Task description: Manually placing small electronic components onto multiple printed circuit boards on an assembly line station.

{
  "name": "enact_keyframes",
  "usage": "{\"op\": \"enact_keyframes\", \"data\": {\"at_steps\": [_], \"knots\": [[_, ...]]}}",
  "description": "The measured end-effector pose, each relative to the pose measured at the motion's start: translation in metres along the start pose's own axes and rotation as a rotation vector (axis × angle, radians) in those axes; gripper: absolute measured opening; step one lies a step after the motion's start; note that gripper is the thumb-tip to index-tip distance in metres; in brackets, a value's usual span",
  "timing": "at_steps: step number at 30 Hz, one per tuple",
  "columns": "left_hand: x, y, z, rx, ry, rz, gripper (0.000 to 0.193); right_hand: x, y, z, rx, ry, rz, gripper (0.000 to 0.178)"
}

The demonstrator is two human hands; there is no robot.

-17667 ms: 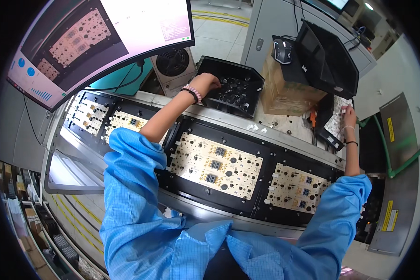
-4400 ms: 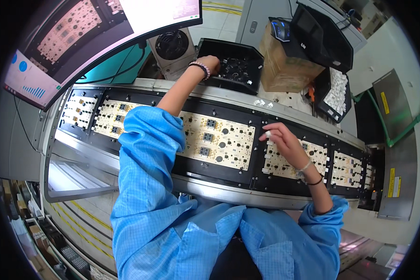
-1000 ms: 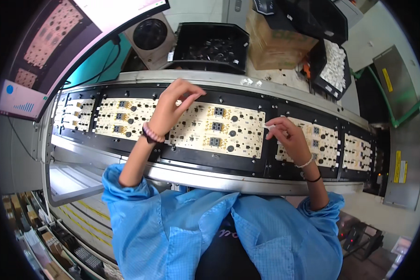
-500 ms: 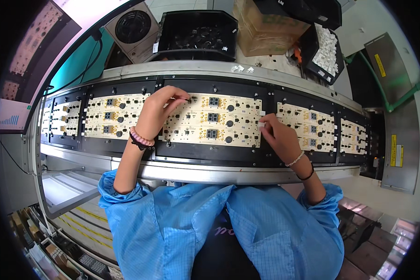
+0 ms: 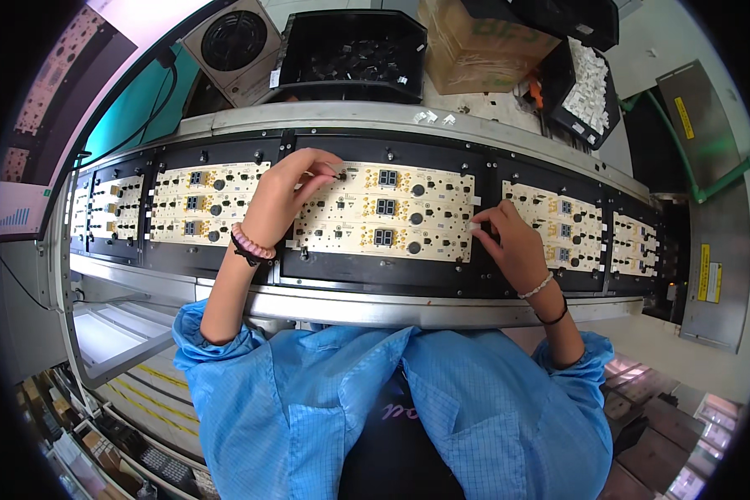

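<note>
Three cream circuit boards (image 5: 362, 206) lie stacked row on row in a black frame before me, each with a two-digit display and a round black part. My left hand (image 5: 282, 200) is over their left end, thumb and forefinger pinched on a small dark part at the top board. What that part is exactly is too small to tell. At the right end, my right hand (image 5: 512, 243) pinches a small white connector (image 5: 474, 226) against the edge of the middle or lower board; which one I cannot tell. Another white connector (image 5: 477, 201) sits at the edge above it.
More framed boards stand to the left (image 5: 193, 202) and right (image 5: 562, 225) along the metal-railed line. Behind the rail are a black bin of dark parts (image 5: 358, 62), a cardboard box (image 5: 475, 50) and a black bin of white connectors (image 5: 587, 92). Loose white pieces (image 5: 435, 117) lie on the rail.
My right hand has shifted slightly right and down with the white connector, and a white connector at the upper edge shows more plainly. My left hand stays nearly in place.
</note>
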State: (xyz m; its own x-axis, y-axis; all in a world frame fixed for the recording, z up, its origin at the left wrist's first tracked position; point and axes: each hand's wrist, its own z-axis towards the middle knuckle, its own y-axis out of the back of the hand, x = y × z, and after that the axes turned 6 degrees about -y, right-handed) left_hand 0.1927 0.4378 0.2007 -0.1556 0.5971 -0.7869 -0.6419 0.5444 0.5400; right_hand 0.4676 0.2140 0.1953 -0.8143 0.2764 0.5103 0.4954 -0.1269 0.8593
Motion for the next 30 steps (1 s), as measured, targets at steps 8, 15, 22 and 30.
{"op": "enact_keyframes", "data": {"at_steps": [8, 15, 22, 30], "knots": [[0.007, 0.0, 0.003, 0.037, -0.035, 0.069, 0.019, -0.006, -0.003, -0.002, -0.051, 0.03, -0.097, 0.013], [0.004, -0.006, -0.001, 0.015, -0.086, 0.115, 0.019, -0.002, -0.007, -0.002, -0.077, 0.096, -0.124, 0.016], [-0.004, -0.019, -0.016, 0.109, -0.196, 0.321, 0.023, 0.012, 0.019, -0.014, -0.037, -0.055, 0.161, 0.017], [-0.017, -0.026, -0.015, 0.193, -0.195, 0.44, 0.024, 0.01, 0.026, -0.014, -0.079, -0.06, 0.225, 0.013]]}}
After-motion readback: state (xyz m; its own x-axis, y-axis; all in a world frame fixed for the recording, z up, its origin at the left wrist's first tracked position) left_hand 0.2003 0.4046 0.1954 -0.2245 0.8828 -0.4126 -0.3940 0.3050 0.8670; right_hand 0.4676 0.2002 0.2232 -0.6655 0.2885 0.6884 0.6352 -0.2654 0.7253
